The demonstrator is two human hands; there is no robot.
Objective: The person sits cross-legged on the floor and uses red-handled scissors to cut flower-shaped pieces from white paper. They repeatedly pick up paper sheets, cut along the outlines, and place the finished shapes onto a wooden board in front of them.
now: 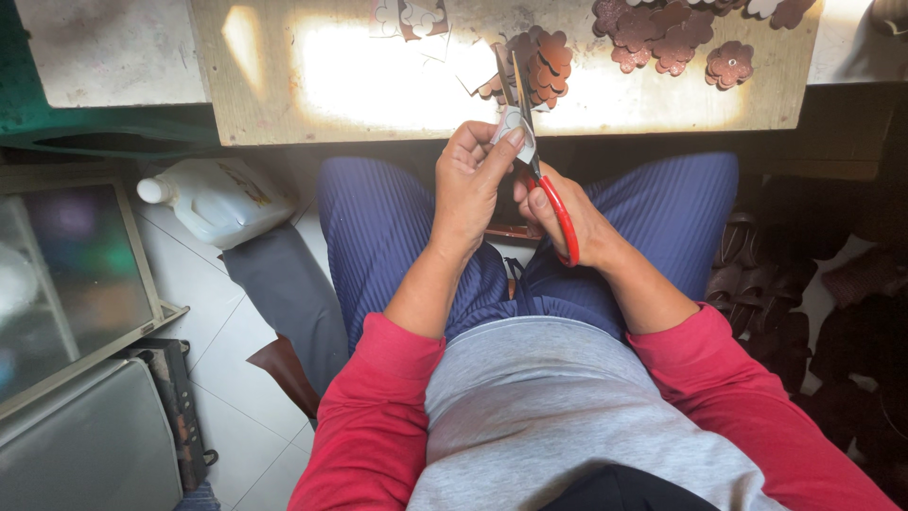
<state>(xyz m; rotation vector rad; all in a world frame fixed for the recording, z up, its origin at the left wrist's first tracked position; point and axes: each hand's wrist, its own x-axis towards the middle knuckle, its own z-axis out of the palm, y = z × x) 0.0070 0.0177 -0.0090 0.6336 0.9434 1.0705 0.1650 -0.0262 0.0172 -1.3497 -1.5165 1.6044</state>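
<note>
Head view, looking down at the lap: a small pale grey cut-out piece of sheet material (515, 128) sits pinched between thumb and fingertips of the left hand (468, 185), held just above the knees and right at the near edge of the bench. Right hand (567, 222) is closed around the red handles of a pair of metal-bladed scissors (534, 151), blades pointing away from the body and meeting the pale piece. Both hands touch each other over blue ribbed trousers (378, 218). On the worn wooden bench (284, 95) beyond lie brown flower-shaped leather cut-outs (662, 33), a small pile just behind the scissor tips and more toward the far right. On the tiled floor to the left, a white plastic jug (218, 199) lies on its side.
</note>
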